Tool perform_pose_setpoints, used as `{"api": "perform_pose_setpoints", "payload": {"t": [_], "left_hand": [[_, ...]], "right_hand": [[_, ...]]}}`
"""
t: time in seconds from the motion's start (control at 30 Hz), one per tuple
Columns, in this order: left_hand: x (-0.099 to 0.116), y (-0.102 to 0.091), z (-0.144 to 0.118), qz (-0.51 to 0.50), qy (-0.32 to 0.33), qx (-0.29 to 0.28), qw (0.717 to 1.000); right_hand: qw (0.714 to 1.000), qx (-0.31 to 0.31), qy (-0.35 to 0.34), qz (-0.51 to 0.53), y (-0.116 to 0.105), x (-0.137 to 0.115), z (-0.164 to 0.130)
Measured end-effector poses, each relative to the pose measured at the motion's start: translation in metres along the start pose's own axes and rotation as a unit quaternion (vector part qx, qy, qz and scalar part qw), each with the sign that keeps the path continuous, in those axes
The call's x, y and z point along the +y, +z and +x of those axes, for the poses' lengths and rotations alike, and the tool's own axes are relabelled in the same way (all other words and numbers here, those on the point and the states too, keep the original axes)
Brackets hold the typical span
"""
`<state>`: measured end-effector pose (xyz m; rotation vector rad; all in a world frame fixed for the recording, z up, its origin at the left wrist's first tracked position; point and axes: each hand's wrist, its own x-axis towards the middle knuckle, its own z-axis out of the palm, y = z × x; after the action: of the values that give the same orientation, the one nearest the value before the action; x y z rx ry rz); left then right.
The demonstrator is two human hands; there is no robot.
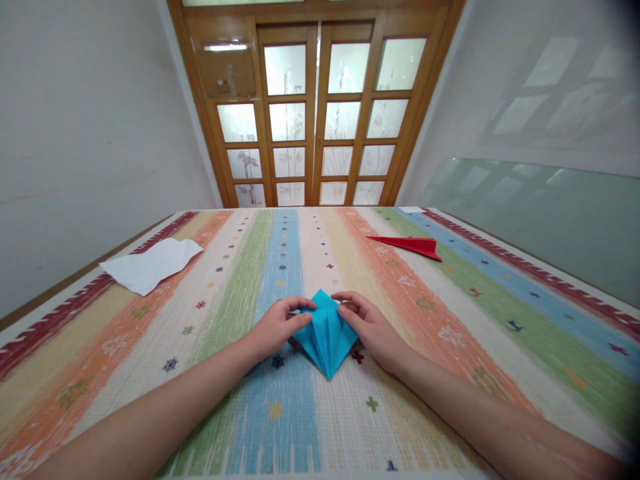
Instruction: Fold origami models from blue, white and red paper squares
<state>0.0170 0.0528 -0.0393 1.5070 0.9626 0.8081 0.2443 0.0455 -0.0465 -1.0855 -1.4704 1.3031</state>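
**Both hands pinch the blue folded paper on the striped cloth**

The blue folded paper (326,333) lies flat on the striped tablecloth (450,313), directly between the two hands, its sharp point turned toward the person and its broader end away. A raised crease runs down its middle.

The left hand (277,327) comes in from the left side, its fingers (295,305) curled together over the upper left edge of the paper and the thumb tucked against the same flap, so the fingers close on that edge. The right hand (367,327) mirrors it on the other side: its fingertips (344,308) are bent down and pressed onto the upper right edge, thumb under or beside the flap; exactly how far the thumb reaches beneath cannot be told. The fingertips of both hands sit close to each other near the top of the paper, with only the crest of the fold between them.

Well beyond the right hand's fingers, further out and to the right, lies a red paper plane (415,245), pointing left. Well apart from the left hand's fingers, out toward the left edge of the cloth, lies a crumpled white sheet (153,263). Past the far end of the table stands a wooden door with frosted panes (315,120)
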Motion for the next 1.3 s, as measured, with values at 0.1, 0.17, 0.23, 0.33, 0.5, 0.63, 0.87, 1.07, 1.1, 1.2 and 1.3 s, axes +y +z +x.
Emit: {"api": "perform_pose_setpoints", "payload": {"t": [0.1, 0.17, 0.23, 0.33, 0.5, 0.63, 0.87, 1.07, 1.1, 1.2, 1.3], "left_hand": [[-0.001, 0.001, -0.001, -0.007, -0.006, 0.017, 1.0], [-0.001, 0.001, 0.0, 0.009, 0.009, 0.038, 0.999], [-0.002, 0.0, 0.001, 0.032, 0.026, 0.058, 0.997], [-0.003, 0.0, 0.001, 0.059, 0.047, 0.078, 0.994], [0.001, 0.005, -0.002, 0.062, 0.072, 0.084, 0.992], [0.005, 0.007, -0.004, 0.057, 0.065, 0.068, 0.994], [0.006, 0.005, -0.006, 0.058, 0.069, 0.065, 0.994], [0.002, 0.0, -0.004, 0.023, 0.069, 0.049, 0.996], [0.002, -0.002, -0.003, 0.017, 0.069, 0.05, 0.996], [0.001, -0.004, -0.002, -0.003, 0.071, 0.054, 0.996], [0.0, -0.007, -0.002, -0.015, 0.075, 0.055, 0.996]], "right_hand": [[0.998, -0.007, -0.035, -0.045, -0.001, 0.0, -0.002], [0.997, -0.009, -0.032, -0.073, 0.001, -0.001, -0.005], [0.996, -0.01, -0.004, -0.091, 0.003, -0.004, -0.009], [0.991, -0.004, -0.017, -0.134, 0.008, -0.008, -0.012], [0.967, 0.014, -0.128, -0.22, 0.011, -0.01, -0.012], [0.969, 0.023, -0.111, -0.218, 0.011, -0.01, -0.012], [0.982, 0.017, -0.076, -0.172, 0.011, -0.012, -0.013], [0.997, -0.01, 0.021, -0.076, 0.008, -0.01, -0.013], [0.997, -0.012, 0.034, -0.065, 0.008, -0.009, -0.013], [0.998, -0.014, 0.041, -0.044, 0.007, -0.006, -0.011], [0.999, -0.009, 0.015, -0.028, 0.006, -0.002, -0.008]]}}
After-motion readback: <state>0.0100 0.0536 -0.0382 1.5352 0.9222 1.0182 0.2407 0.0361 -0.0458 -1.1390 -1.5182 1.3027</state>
